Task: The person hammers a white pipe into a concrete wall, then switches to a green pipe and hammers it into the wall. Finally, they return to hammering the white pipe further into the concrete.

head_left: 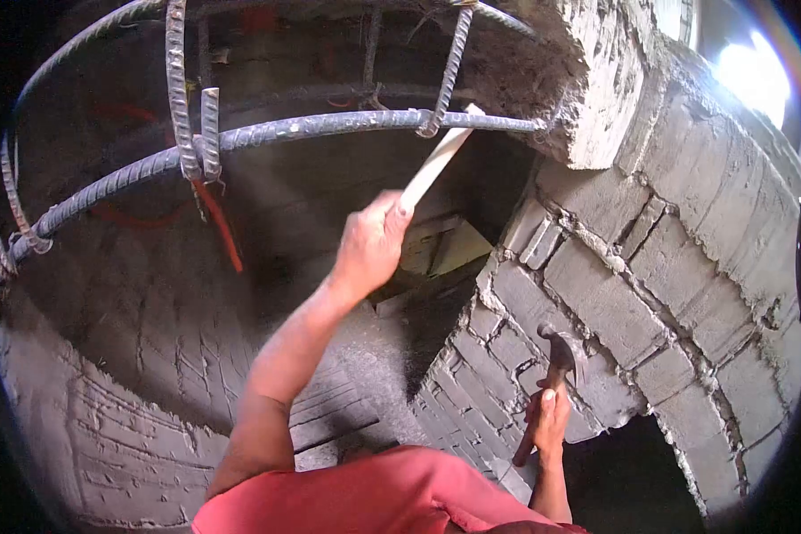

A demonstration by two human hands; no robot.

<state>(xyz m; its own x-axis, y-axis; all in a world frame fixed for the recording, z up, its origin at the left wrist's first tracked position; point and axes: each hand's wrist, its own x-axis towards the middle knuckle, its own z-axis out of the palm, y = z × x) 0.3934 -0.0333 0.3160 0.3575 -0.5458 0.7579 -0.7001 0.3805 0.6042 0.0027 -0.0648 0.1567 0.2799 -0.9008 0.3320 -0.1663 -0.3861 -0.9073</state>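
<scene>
My left hand point(372, 242) is raised and closed around the lower end of a pale wooden strip point(436, 166). The strip slants up to the right, and its top end overlaps a long ribbed steel bar point(320, 125). Lower on the right, my right hand point(550, 418) grips the handle of a claw hammer point(561, 351) near its head. The hammer's head points upward, in front of the block wall point(602, 289), and the end of its handle shows below my fingers.
Upright rebar pieces point(180, 89) cross the long bar. At the upper right, a rough concrete block point(605, 84) juts out where the bar ends. An orange-red tube point(227, 233) hangs below the bars. A dark opening point(632, 476) lies at lower right, and scored plaster point(133, 427) at lower left.
</scene>
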